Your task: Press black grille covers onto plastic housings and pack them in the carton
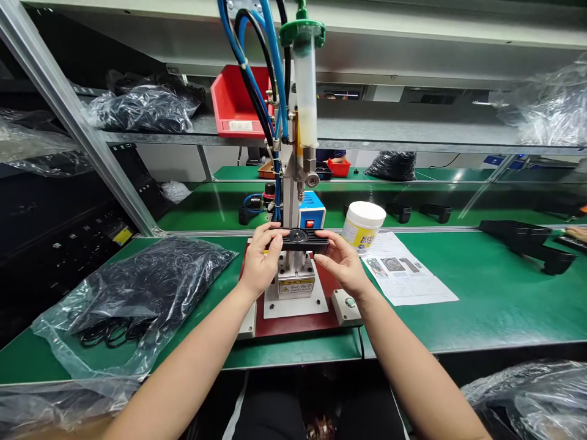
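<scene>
Between my two hands is a black plastic housing point(305, 243) with a round recess on its top face, level at the dispensing machine's post. My left hand point(263, 256) grips its left end, thumb in front and fingers behind. My right hand point(343, 261) pinches the right end. Directly above the recess hangs the machine's nozzle point(301, 194), apart from the housing, under a clear syringe point(306, 91) with a green cap. Below stands the metal base point(296, 304) with a yellow warning label. Whether the housing rests on the fixture, I cannot tell.
A plastic bag of black rings point(151, 287) lies left. To the right stand a white tub point(364, 223), a printed sheet point(408, 272) and black plastic parts point(527, 238). A button box point(346, 305) flanks the base. A red bin point(241, 101) sits on the shelf.
</scene>
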`<state>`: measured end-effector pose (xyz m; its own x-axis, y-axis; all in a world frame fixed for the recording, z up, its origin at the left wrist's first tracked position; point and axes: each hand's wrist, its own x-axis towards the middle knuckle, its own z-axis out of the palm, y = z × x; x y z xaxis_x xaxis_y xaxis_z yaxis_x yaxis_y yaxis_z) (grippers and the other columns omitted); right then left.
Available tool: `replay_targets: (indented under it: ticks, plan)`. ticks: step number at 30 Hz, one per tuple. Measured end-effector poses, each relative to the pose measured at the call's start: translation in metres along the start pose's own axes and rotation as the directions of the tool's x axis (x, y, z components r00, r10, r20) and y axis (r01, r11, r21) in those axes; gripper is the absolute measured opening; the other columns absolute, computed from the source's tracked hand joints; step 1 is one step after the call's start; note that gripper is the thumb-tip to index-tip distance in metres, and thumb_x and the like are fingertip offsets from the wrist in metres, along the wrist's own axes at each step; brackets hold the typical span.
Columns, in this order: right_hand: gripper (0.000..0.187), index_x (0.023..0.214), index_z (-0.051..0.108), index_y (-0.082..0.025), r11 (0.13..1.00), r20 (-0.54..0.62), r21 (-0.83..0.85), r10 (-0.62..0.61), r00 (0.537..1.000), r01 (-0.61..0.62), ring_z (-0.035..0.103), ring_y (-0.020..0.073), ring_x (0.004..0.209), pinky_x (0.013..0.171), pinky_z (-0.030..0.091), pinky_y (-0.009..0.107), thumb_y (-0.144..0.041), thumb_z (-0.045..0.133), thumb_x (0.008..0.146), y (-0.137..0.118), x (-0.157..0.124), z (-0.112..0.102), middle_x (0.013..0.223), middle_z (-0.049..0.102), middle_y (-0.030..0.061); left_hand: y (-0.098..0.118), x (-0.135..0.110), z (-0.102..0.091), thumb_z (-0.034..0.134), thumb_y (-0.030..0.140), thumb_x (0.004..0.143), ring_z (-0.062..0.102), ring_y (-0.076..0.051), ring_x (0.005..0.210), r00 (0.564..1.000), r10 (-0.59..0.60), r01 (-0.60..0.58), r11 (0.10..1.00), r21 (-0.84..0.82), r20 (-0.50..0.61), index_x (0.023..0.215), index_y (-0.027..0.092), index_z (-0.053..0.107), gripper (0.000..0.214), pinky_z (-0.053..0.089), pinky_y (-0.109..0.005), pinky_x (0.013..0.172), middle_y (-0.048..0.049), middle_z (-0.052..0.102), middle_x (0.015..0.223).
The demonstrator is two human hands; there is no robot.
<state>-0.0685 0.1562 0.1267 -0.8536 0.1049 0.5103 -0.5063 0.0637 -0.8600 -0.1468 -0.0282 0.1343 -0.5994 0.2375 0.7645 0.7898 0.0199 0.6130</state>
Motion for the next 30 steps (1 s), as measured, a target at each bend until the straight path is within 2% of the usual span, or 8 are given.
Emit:
replay_targets:
  ticks: [4,6,8,10,12,15,21,30]
  plan:
    - [0.055,0.136,0.05,-0.031,0.998,-0.04,-0.057,0.008,0.999,-0.011,0.052,0.0225,0.128,0.113,0.037,0.047,-0.034,0.07,0.085,0.0,-0.009,-0.001,0.142,0.052,0.0068,0.012,-0.028,-0.022,0.044,0.031,0.099,0.046,-0.024,0.132,0.999,-0.013,0.007,0.984,0.178,0.035,0.131,0.021,0.054,0.035,0.042,-0.044,0.107,-0.0127,0.05,0.141]
    - [0.056,0.137,0.049,-0.031,0.992,-0.193,-0.128,-0.02,0.981,-0.005,0.054,0.0237,0.127,0.111,0.039,0.05,-0.036,0.07,0.085,0.001,-0.028,-0.003,0.14,0.054,0.0077,0.011,-0.059,-0.052,0.046,0.028,0.097,0.05,-0.023,0.127,0.998,0.058,-0.047,0.953,0.3,-0.029,0.132,0.02,0.051,0.036,0.046,-0.042,0.102,-0.013,0.054,0.136]
    - [0.05,0.128,0.058,-0.027,0.971,-0.399,-0.239,-0.08,0.913,-0.019,0.06,0.0263,0.118,0.107,0.042,0.054,-0.038,0.073,0.081,0.002,-0.056,-0.009,0.13,0.062,0.0097,0.002,-0.097,-0.095,0.048,0.028,0.095,0.06,-0.022,0.11,0.988,0.089,-0.015,0.876,0.481,-0.13,0.112,0.018,0.06,0.023,0.049,-0.04,0.097,-0.0109,0.066,0.112]
    - [0.044,0.12,0.063,-0.023,0.937,-0.56,-0.336,-0.117,0.82,-0.095,0.063,0.0285,0.113,0.105,0.044,0.055,-0.038,0.073,0.08,0.001,-0.087,-0.017,0.12,0.067,0.0111,-0.011,-0.134,-0.147,0.046,0.034,0.093,0.064,-0.023,0.093,0.968,-0.042,0.201,0.721,0.663,-0.247,0.087,0.019,0.062,0.023,0.05,-0.04,0.09,-0.0089,0.068,0.089]
    - [0.04,0.111,0.068,-0.021,0.892,-0.653,-0.398,-0.112,0.749,-0.214,0.066,0.0309,0.106,0.103,0.046,0.055,-0.041,0.074,0.078,0.0,-0.115,-0.022,0.11,0.07,0.0122,-0.025,-0.162,-0.198,0.041,0.039,0.092,0.064,-0.026,0.09,0.899,-0.26,0.438,0.52,0.734,-0.353,0.081,0.019,0.062,0.031,0.051,-0.041,0.087,-0.0104,0.068,0.086]
    - [0.037,0.101,0.07,-0.022,0.84,-0.681,-0.412,-0.028,0.731,-0.352,0.068,0.0343,0.096,0.099,0.048,0.058,-0.047,0.074,0.075,0.0,-0.141,-0.022,0.102,0.071,0.0127,-0.047,-0.178,-0.245,0.048,0.043,0.084,0.066,-0.027,0.08,0.846,-0.393,0.515,0.422,0.746,-0.361,0.087,0.018,0.066,0.031,0.053,-0.04,0.078,-0.0122,0.07,0.091]
    - [0.029,0.099,0.071,-0.027,0.81,-0.602,-0.479,-0.021,0.798,-0.339,0.067,0.0359,0.096,0.104,0.045,0.059,-0.047,0.07,0.077,0.003,-0.15,-0.01,0.101,0.071,0.0101,-0.076,-0.174,-0.236,0.057,0.04,0.076,0.068,-0.026,0.073,0.782,-0.506,0.574,0.357,0.737,-0.364,0.103,0.018,0.069,0.037,0.054,-0.036,0.074,-0.007,0.072,0.078]
    - [0.026,0.092,0.071,-0.032,0.789,-0.623,-0.495,-0.031,0.782,-0.363,0.067,0.0406,0.089,0.097,0.047,0.065,-0.051,0.07,0.074,0.012,-0.171,-0.032,0.093,0.071,0.0098,-0.063,-0.185,-0.259,0.049,0.041,0.08,0.072,-0.029,0.08,0.743,-0.452,0.653,0.332,0.68,-0.493,0.09,0.02,0.071,0.033,0.054,-0.04,0.083,-0.0091,0.076,0.081]
